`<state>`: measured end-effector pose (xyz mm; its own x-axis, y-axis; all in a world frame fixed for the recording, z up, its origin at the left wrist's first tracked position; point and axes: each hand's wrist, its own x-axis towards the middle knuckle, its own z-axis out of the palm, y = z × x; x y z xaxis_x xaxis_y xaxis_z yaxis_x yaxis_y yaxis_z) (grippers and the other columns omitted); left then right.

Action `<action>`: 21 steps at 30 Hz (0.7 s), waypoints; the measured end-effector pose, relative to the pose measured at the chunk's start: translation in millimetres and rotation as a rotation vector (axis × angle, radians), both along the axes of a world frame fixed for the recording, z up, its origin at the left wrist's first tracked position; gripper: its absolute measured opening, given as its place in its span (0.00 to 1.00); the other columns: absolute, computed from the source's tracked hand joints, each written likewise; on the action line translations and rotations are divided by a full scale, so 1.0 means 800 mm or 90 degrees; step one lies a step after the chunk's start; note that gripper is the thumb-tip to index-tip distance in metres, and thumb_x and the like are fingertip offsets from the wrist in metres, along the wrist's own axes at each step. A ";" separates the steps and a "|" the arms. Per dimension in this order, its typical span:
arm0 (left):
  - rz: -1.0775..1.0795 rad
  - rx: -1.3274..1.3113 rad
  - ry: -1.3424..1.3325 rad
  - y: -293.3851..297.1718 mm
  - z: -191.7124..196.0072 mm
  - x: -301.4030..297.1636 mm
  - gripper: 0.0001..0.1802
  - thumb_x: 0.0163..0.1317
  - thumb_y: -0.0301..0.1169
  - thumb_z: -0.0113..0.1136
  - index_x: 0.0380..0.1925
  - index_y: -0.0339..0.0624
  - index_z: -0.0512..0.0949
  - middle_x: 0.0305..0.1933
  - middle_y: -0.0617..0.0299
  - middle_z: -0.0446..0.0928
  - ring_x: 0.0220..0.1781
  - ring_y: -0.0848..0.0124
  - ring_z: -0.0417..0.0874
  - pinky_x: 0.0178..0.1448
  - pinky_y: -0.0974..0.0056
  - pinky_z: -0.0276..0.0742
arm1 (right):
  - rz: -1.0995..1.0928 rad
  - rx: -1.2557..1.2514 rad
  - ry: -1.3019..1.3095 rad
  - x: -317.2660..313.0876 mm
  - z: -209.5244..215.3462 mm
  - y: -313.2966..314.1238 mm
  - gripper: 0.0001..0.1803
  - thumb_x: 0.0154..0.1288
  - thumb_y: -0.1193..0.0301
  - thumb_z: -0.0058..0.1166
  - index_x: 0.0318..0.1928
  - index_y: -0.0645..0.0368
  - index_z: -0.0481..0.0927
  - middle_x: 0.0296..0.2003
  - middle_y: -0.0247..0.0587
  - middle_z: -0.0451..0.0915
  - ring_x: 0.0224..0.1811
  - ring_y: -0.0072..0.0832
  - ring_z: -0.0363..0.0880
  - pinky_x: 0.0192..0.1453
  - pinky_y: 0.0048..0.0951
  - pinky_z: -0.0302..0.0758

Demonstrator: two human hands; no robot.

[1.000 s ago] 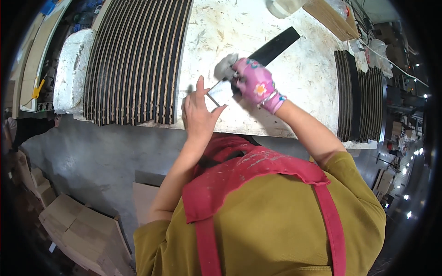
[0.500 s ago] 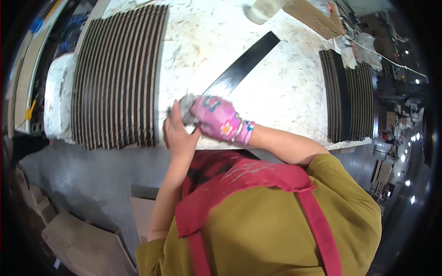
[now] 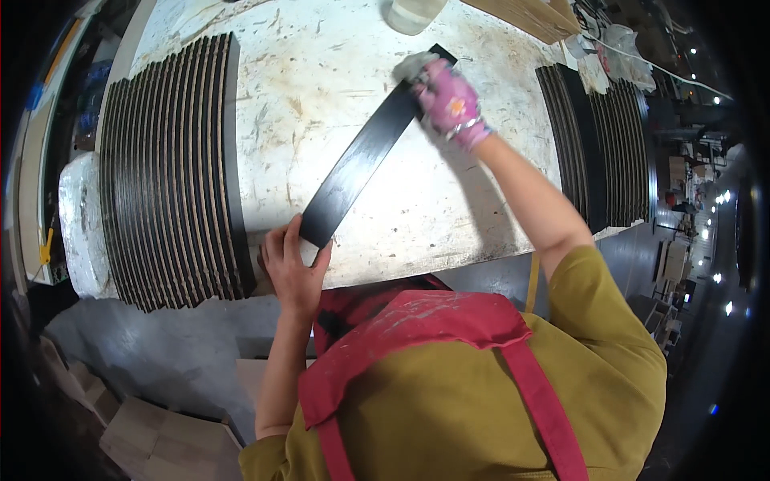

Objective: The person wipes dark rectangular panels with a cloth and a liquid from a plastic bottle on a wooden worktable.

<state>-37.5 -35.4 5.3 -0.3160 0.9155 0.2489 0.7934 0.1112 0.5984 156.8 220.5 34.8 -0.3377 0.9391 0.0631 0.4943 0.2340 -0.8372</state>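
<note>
Now works black strip [image 3: 351,172] at one o'clock, no longer seven, likely spanning its length, clutching grey rag [image 3: 411,66] in right hand [image 3: 451,99]; braces seven-o'clock end with wide-spread left hand [image 3: 294,268].

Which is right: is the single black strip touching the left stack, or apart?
Apart: the head view shows white tabletop between the single black strip and the left stack.

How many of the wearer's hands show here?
2: left hand at the near end of the black strip; right hand, in a pink glove, holding grey cloth near the far end.
</note>
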 end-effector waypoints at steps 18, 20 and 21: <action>-0.008 -0.032 -0.007 -0.003 -0.003 -0.001 0.35 0.39 0.32 0.71 0.52 0.41 0.72 0.44 0.52 0.70 0.47 0.51 0.71 0.56 0.49 0.64 | 0.081 0.205 -0.433 0.000 0.028 0.056 0.12 0.52 0.73 0.54 0.39 0.60 0.73 0.34 0.50 0.77 0.38 0.43 0.79 0.37 0.42 0.77; -0.001 -0.046 -0.002 -0.002 -0.009 -0.001 0.36 0.38 0.31 0.71 0.53 0.41 0.71 0.44 0.52 0.70 0.48 0.51 0.70 0.56 0.50 0.63 | 0.108 0.218 -0.435 -0.007 0.016 0.033 0.12 0.53 0.74 0.53 0.40 0.60 0.73 0.34 0.49 0.77 0.37 0.44 0.79 0.37 0.42 0.77; 0.001 -0.048 -0.002 -0.003 -0.010 -0.001 0.36 0.38 0.31 0.71 0.53 0.41 0.71 0.44 0.52 0.70 0.48 0.51 0.70 0.56 0.50 0.63 | 0.136 0.225 -0.437 -0.012 0.011 0.012 0.12 0.53 0.74 0.52 0.40 0.60 0.73 0.34 0.49 0.77 0.37 0.45 0.79 0.37 0.42 0.77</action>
<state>-38.3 -38.1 -2.7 -0.3179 0.9313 0.1776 0.7917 0.1576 0.5903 147.4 230.4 43.4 -0.5797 0.8129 0.0571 0.7867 0.5765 -0.2207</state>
